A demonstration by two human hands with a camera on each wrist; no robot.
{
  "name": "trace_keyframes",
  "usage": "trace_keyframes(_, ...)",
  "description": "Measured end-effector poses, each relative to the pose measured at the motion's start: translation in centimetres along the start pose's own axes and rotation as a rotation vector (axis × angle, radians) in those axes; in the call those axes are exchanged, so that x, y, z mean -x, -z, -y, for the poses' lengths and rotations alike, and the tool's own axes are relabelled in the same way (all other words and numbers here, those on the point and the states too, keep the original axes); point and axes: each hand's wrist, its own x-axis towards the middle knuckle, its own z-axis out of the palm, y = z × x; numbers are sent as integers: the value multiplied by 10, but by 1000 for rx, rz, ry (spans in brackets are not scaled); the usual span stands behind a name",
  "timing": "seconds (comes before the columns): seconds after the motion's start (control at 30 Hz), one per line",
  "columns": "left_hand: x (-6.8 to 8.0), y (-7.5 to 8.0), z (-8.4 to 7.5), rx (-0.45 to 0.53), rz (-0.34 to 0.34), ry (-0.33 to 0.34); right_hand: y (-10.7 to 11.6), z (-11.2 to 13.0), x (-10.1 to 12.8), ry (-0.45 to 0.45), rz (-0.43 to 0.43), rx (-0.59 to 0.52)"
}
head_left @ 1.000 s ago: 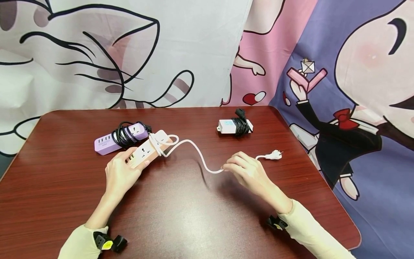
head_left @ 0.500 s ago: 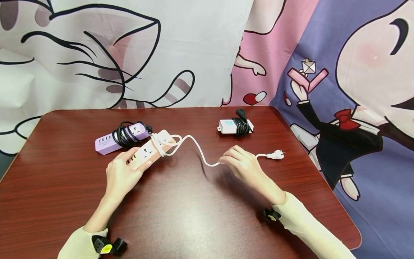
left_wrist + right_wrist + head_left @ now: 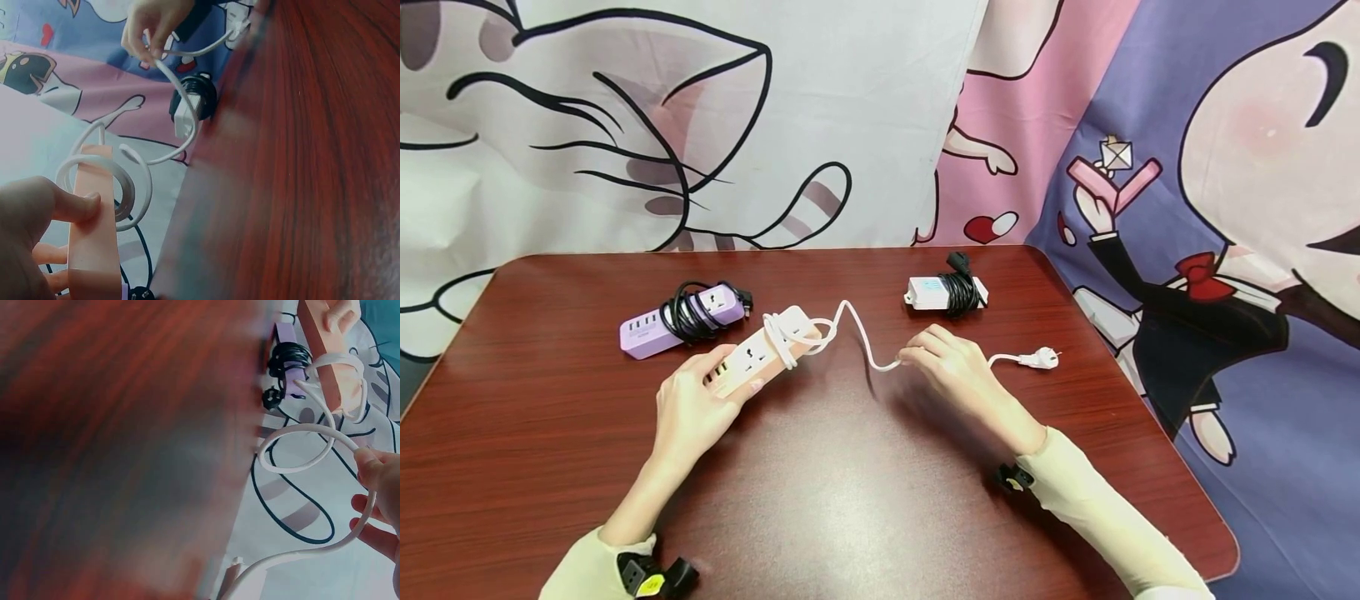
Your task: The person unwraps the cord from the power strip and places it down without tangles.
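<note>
My left hand [image 3: 696, 408] grips the near end of a peach and white power strip [image 3: 752, 357], thumb along its side, tilted up to the right. Several turns of white cord [image 3: 128, 187] are wrapped around the strip's far end. From there the cord runs in a loose bend to my right hand [image 3: 951, 371], whose thumb and fingers pinch it, as the right wrist view also shows at the thumb [image 3: 369, 464]. Beyond the right hand the cord ends in a white plug [image 3: 1040, 358] on the table.
Behind the left hand lies a purple power strip [image 3: 643, 333] wrapped in black cord [image 3: 688, 315]. A white power strip [image 3: 925, 293] with black cord [image 3: 964, 293] lies at the back right. A printed cloth [image 3: 865, 100] hangs behind the reddish-brown table [image 3: 850, 517].
The peach and white strip has shifted slightly right in my left hand. My right hand has moved left with the cord, whose slack between the hands now bends more steeply.
</note>
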Motion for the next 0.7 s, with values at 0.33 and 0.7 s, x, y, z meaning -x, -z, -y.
trace_keyframes(0.33,3,-2,-8,-11,42,-31,0,-2,-6,-16,9,46)
trace_keyframes(0.7,7,-3,-14,-28,117,-46,-9,-7,-14,-46,-91,60)
